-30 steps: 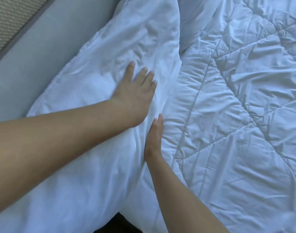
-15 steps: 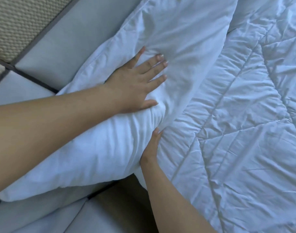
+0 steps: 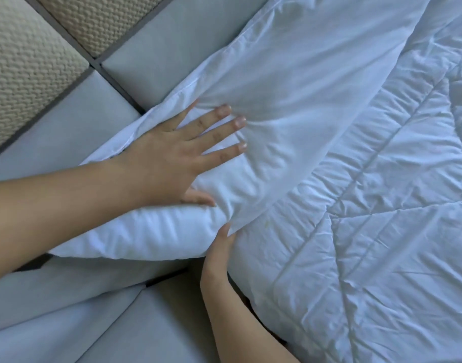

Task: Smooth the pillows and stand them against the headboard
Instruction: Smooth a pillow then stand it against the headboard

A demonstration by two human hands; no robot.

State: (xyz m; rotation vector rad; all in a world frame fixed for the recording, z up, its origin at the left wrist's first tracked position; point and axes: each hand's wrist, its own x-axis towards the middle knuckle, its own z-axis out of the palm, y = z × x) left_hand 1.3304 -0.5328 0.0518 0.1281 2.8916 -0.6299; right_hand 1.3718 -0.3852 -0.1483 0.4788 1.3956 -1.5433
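Note:
A white pillow [image 3: 290,82] leans against the padded grey headboard [image 3: 156,51] and runs from the lower left to the upper right. My left hand [image 3: 177,155] lies flat on the pillow's face near its lower end, fingers spread. My right hand [image 3: 219,247] is tucked at the pillow's lower corner, where it meets the quilt; its fingers are partly hidden under the fabric, so its grip is unclear.
A white quilted duvet [image 3: 368,231] covers the bed on the right. Grey upholstered panels [image 3: 67,310] continue below the pillow. Beige woven wall panels [image 3: 23,61] sit at the top left.
The view has shifted, so more headboard shows. My left hand has spread wider and slid along the pillow's face. My right hand stays at the pillow's lower edge.

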